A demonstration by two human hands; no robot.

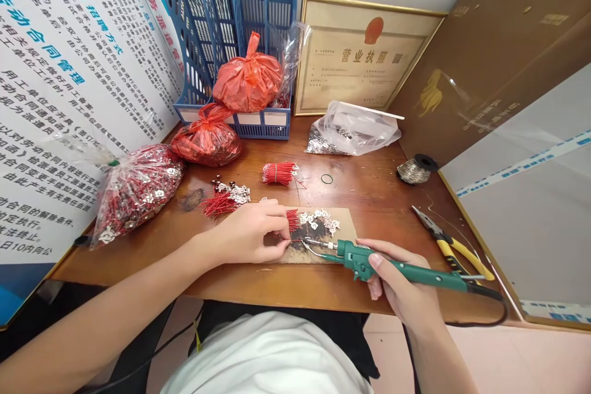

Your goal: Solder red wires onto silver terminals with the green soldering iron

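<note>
A green soldering iron (360, 260) with a thin wire-feed tube lies in my right hand (406, 283), fingers wrapped round its body. Its tip points left, over a scorched cardboard piece (347, 221). My left hand (258, 231) pinches a thin red wire (294, 240) close to the tip. Behind the tip are small white-and-silver metal tabs (318, 220) and a red wire bunch (292, 220), partly covered by my left hand. Beyond that hand rests a pile of red wires with metal tabs attached (227, 198).
Behind are a banded red wire bundle (279, 173), a green rubber band (327, 178) and a clear bag of metal parts (351, 129). Red bags (249, 80) and a bag of wired parts (141, 188) stand left. Solder spool (415, 169) and pliers (447, 243) lie right.
</note>
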